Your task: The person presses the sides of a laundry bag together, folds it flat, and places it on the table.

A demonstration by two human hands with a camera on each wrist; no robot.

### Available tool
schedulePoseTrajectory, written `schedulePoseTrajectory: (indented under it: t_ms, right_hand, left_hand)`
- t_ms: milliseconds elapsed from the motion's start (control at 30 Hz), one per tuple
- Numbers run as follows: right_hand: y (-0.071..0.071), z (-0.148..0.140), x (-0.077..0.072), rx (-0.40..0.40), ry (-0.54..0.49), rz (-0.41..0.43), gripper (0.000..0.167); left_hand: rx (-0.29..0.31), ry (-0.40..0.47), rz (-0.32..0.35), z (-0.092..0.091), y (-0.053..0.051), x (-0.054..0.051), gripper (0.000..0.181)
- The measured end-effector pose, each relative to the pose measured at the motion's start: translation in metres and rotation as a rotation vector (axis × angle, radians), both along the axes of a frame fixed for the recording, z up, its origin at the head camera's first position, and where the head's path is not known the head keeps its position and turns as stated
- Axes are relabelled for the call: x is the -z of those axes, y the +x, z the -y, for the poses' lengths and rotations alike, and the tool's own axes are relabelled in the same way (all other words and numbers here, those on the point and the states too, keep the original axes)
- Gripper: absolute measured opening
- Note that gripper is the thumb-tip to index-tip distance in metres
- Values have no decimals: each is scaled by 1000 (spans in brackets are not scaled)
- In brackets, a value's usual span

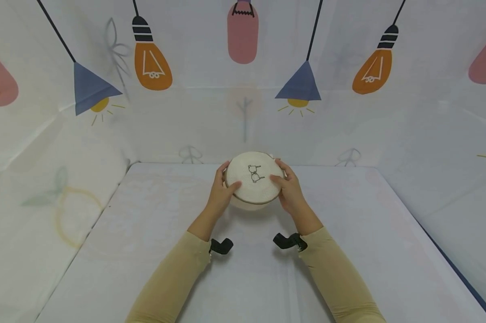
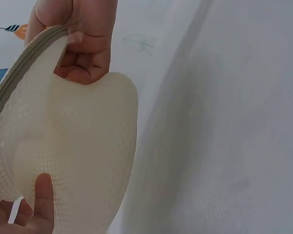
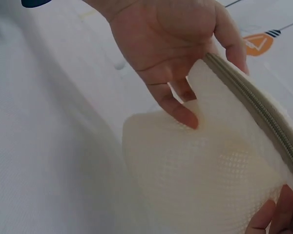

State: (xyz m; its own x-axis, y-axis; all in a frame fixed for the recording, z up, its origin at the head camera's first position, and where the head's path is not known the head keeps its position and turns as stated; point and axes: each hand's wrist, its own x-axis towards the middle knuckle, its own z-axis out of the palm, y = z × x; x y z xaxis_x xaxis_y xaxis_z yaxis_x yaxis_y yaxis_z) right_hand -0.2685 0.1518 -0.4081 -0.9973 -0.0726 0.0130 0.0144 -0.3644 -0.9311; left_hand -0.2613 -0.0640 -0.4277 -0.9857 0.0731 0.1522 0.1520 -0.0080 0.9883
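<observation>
A round cream mesh laundry bag is held up between both hands above the table, its top printed with two small line-drawn figures. A greenish-grey zipper runs round its rim and looks zipped where it shows. My left hand grips the bag's left edge, thumb on the printed face and fingers behind. On the right edge, my right hand grips it the same way. In both wrist views the soft mesh underside sags below the zipper, and fingertips touch it from beneath.
A white cloth covers the table. Behind it and at the sides hang white sheets printed with lamps and bulbs. A black wrist mount sticks out from the left sleeve, another black mount from the right.
</observation>
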Motion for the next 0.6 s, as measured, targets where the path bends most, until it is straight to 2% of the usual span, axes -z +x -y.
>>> schedulePoseTrajectory:
  t_ms: [100, 233, 400, 600]
  right_hand:
    - [0, 0, 1, -24, 10, 9, 62]
    - [-1, 0, 4, -58, 48, 5, 62]
    - [0, 1, 5, -53, 136, -27, 63]
    - [0, 3, 5, -12, 272, -36, 61]
  left_hand:
    - [18, -38, -28, 1, 0, 0, 79]
    - [41, -69, -33, 2, 1, 2, 81]
    - [50, -53, -31, 0, 2, 5, 83]
    - [33, -12, 13, -3, 3, 5, 82]
